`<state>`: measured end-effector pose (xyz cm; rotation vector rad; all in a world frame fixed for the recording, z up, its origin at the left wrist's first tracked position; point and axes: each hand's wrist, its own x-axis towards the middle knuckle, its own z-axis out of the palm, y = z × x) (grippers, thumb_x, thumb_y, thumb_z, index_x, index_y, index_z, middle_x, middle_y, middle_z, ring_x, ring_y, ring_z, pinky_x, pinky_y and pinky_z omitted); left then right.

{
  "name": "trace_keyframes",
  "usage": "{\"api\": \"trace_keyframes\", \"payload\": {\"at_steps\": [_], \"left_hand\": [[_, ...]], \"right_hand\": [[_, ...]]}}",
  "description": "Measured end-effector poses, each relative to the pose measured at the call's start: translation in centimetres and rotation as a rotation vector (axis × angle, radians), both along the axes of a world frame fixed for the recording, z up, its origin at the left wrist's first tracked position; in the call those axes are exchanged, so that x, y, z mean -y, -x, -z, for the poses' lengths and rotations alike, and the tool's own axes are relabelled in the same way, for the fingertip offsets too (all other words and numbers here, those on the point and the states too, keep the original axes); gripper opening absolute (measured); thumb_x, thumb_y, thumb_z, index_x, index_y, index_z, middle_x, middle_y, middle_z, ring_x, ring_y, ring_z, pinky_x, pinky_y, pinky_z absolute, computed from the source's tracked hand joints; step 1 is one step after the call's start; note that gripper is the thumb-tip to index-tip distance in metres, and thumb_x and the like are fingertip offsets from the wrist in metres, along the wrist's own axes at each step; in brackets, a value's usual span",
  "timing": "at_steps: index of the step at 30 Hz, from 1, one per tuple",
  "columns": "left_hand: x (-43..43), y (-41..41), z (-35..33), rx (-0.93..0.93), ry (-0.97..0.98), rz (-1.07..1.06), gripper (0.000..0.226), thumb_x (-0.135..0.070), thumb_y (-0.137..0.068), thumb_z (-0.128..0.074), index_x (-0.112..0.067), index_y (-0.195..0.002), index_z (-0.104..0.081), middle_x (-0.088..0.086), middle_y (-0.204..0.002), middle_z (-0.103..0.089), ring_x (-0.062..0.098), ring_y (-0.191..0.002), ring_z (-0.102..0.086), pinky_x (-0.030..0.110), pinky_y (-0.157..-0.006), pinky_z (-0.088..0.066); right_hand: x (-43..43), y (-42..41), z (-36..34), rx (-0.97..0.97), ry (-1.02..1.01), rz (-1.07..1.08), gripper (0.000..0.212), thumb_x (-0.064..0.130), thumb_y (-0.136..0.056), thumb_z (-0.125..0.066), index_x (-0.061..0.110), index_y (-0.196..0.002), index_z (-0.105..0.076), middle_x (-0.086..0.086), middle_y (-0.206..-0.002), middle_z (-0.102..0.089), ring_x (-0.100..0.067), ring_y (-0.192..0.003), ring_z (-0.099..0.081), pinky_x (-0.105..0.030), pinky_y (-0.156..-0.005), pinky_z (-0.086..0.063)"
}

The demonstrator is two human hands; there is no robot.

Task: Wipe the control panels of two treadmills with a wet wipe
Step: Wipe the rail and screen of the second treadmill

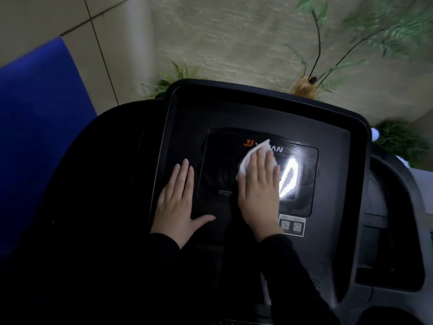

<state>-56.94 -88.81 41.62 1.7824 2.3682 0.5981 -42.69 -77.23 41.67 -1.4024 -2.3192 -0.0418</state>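
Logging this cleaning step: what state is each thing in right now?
Wet wipe: pressed flat on the glossy display under the right hand.
Right hand: flat on the wipe.
Left hand: empty, palm down on the control panel.
Display: dark, showing glare.

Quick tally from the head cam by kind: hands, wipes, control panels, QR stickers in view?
Hands: 2, left hand flat on the panel, right hand pressing the wipe
Wet wipes: 1, white wet wipe under the right hand
Control panels: 1, dark control panel
QR stickers: 1, QR sticker with two codes
Total: 5
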Motion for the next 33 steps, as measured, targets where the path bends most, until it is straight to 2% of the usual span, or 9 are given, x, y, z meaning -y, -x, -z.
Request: {"api": "trace_keyframes", "payload": {"at_steps": [3,7,10,16,20,23,27,33], "left_hand": [[-0.1,-0.1,0.0,0.006,0.003,-0.002,0.114,-0.068,-0.066,-0.053,-0.015,-0.144,0.010,-0.002,-0.155,0.016,0.011,-0.140,0.016,0.032,-0.109,-0.003],[0.0,0.0,0.0,0.016,-0.001,0.000,0.112,-0.054,-0.069,-0.065,-0.017,-0.144,0.010,-0.004,-0.154,0.018,0.009,-0.140,0.018,0.032,-0.109,-0.003],[0.1,0.0,0.1,0.018,0.000,0.000,0.112,-0.058,-0.068,-0.061,-0.017,-0.144,0.009,-0.002,-0.155,0.016,0.011,-0.141,0.016,0.034,-0.110,-0.005],[0.0,0.0,0.1,-0.006,0.009,0.002,0.113,-0.072,-0.065,-0.047,-0.013,-0.145,0.007,0.001,-0.155,0.015,0.013,-0.141,0.015,0.038,-0.111,-0.007],[0.0,-0.1,-0.1,-0.004,0.012,0.005,0.113,-0.072,-0.065,-0.046,-0.014,-0.145,0.008,0.000,-0.155,0.017,0.012,-0.141,0.017,0.037,-0.109,-0.005],[0.0,-0.1,-0.1,0.000,0.006,0.003,0.112,-0.072,-0.065,-0.046,-0.014,-0.144,0.008,0.000,-0.155,0.016,0.012,-0.141,0.016,0.038,-0.109,-0.005],[0.0,-0.1,0.0,0.003,0.005,0.002,0.112,-0.072,-0.065,-0.048,-0.014,-0.144,0.007,0.000,-0.155,0.016,0.012,-0.141,0.017,0.037,-0.109,-0.005],[0.1,0.0,0.0,-0.011,0.004,-0.002,0.114,-0.067,-0.067,-0.056,-0.015,-0.143,0.011,0.000,-0.155,0.017,0.012,-0.140,0.017,0.033,-0.109,-0.001]], "right_hand": [[0.6,2.2,-0.5,-0.022,0.008,0.029,0.057,0.033,-0.098,-0.025,0.002,-0.146,-0.023,-0.017,-0.158,-0.016,-0.032,-0.146,-0.006,-0.049,-0.118,-0.005],[3.7,3.9,0.5,0.116,-0.026,-0.216,0.055,0.031,-0.099,-0.027,0.005,-0.147,-0.024,-0.012,-0.158,-0.018,-0.029,-0.147,-0.008,-0.049,-0.118,-0.011],[4.3,1.6,1.3,0.161,-0.022,-0.261,0.054,0.029,-0.099,-0.028,0.008,-0.148,-0.022,-0.009,-0.158,-0.018,-0.026,-0.147,-0.008,-0.048,-0.118,-0.014],[2.0,-6.6,2.2,0.052,0.017,0.037,0.054,0.030,-0.097,-0.029,0.002,-0.143,-0.032,-0.018,-0.154,-0.026,-0.031,-0.144,-0.017,-0.048,-0.117,-0.014],[0.8,-9.0,1.7,-0.053,0.074,0.211,0.062,0.038,-0.096,-0.017,0.005,-0.149,-0.016,-0.014,-0.159,-0.011,-0.022,-0.146,0.002,-0.043,-0.119,0.000],[-0.1,-7.6,0.8,-0.119,0.087,0.255,0.064,0.038,-0.095,-0.016,0.004,-0.149,-0.014,-0.015,-0.159,-0.008,-0.027,-0.147,0.003,-0.044,-0.118,0.004],[-1.4,-3.7,-0.7,-0.109,0.060,0.174,0.058,0.033,-0.099,-0.026,0.003,-0.148,-0.016,-0.017,-0.159,-0.010,-0.032,-0.146,-0.001,-0.047,-0.118,0.001],[0.4,2.3,-0.8,-0.028,0.013,-0.079,0.056,0.032,-0.099,-0.023,0.005,-0.148,-0.020,-0.015,-0.158,-0.015,-0.030,-0.147,-0.006,-0.046,-0.119,-0.005]]}}
